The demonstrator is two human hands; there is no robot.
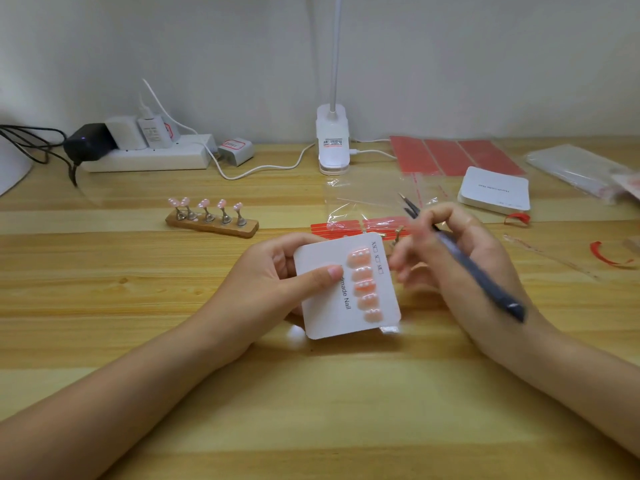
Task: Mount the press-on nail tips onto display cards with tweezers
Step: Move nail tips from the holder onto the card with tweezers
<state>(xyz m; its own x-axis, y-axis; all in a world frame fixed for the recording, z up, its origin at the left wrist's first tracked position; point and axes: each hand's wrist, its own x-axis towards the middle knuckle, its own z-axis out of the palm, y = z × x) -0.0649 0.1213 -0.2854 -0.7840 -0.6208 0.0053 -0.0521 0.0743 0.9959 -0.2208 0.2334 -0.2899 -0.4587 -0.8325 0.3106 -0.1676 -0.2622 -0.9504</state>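
While the display card (325, 289) sits lifted off the surface (311, 410) in the left hand (277, 278), five pink nail tips (363, 285) run in a column down its right side, thumb pressed on the card face just left of them, other fingers curled behind. Card looks full on that column.

Right hand (460, 258) grips the tweezers (460, 258) pen-style, dark body lying across the back of the hand, points up and away near the clear bag (363, 206). Nothing visible between the points; the hand is blurred, so I can't tell whether the loose fingers (401, 268) next to the card edge touch it.

Risks:
- Thumb sits close to the second tip. A slide right could nudge it crooked or lift it off the adhesive.
- Card is held by one edge only. Pressing on the tips without backing could flex it and pop one off.
- Blurred right fingers brushing the column could shift tips not fully seated.
- Tweezers point toward the bag and the red adhesive strips (356, 226); a careless swing could snag the film.
- Five more tips wait on the wooden stand (212, 224), well apart to the left. Reaching across with the card in hand could knock it.
- Spare card stack (495, 192) sits far right, near loose red backing scraps (609, 258); scraps could stick to a fresh card.
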